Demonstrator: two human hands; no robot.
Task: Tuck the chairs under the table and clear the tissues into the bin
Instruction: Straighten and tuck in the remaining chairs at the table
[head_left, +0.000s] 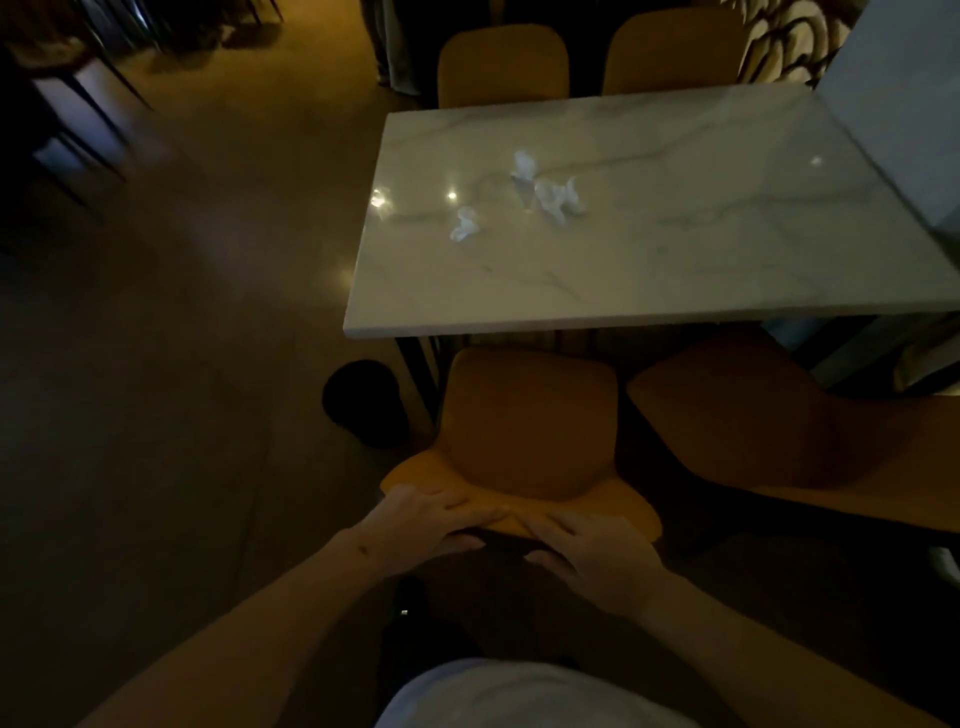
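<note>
A mustard-yellow chair (530, 426) stands in front of me, its seat partly under the near edge of the white marble table (675, 280). My left hand (431, 525) and my right hand (587, 556) both grip the top of its backrest, side by side. A second yellow chair (743, 415) stands to its right, turned at an angle and pulled out from the table. Three crumpled white tissues lie on the tabletop: one (464, 224) nearest me, one (524, 165) farther back, one (558, 196) to the right. A dark round bin (363, 400) sits on the floor by the table's near left leg.
Two more yellow chairs (503, 65) (675, 52) stand at the table's far side. A pale wall or panel (904, 104) borders the table on the right. Dark chairs (67, 104) stand at the far left across the brown floor. Someone's legs (387, 41) show beyond the table.
</note>
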